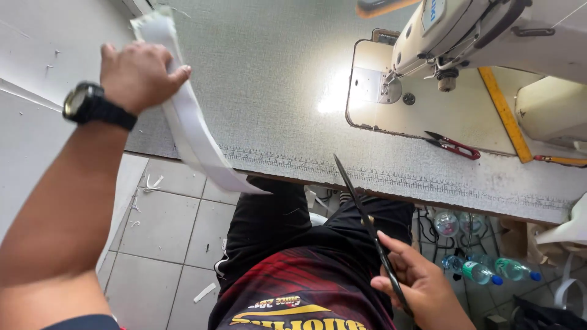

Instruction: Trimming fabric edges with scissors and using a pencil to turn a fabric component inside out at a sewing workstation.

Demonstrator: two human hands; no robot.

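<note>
Fingers (174,73) of our left hand (137,76) curl round white strip (195,134), gripping upper part above worktop (275,91). Our right hand (422,287) closes on long scissors (367,226), blades together, tip pointing up toward worktop edge.

Strip hangs from left hand off worktop edge over our lap; lower end looks loose, well apart from scissors. We judge cutting either just done or not begun; cannot tell which.

Sewing machine (477,30) cut off at top. Red snips (455,146) lie beside it. Right fingertips partly out of frame.
</note>
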